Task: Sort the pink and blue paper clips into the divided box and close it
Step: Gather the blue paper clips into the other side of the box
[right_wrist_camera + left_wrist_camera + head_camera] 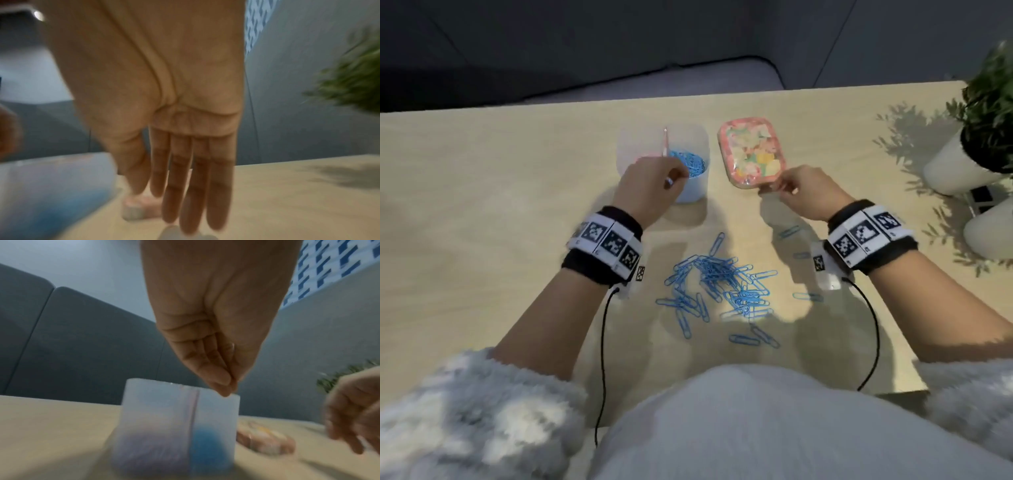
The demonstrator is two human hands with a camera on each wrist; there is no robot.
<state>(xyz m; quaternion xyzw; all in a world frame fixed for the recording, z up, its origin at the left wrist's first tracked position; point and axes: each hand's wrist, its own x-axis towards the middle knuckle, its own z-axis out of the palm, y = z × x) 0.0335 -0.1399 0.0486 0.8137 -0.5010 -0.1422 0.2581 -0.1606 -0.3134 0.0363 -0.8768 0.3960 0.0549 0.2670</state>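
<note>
The translucent divided box [627, 147] [156, 410] [51, 178] stands open at the table's far middle, with blue clips [690, 162] in its right compartment and pink showing in its left. Its flowery pink lid [751, 154] [265, 441] [135, 209] lies flat just to the right. My left hand [674, 179] [228, 390] hovers over the box's near rim with fingertips bunched against the thumb; no clip shows between them. My right hand [786, 186] [162, 203] reaches the lid's near edge with its fingers straight. A loose pile of blue clips [722, 291] lies between my forearms.
Two white pots [955, 168] [989, 229] with green plants stand at the right edge. A few stray blue clips [789, 232] lie under my right wrist. The table's far edge runs just behind the box, with a dark sofa beyond.
</note>
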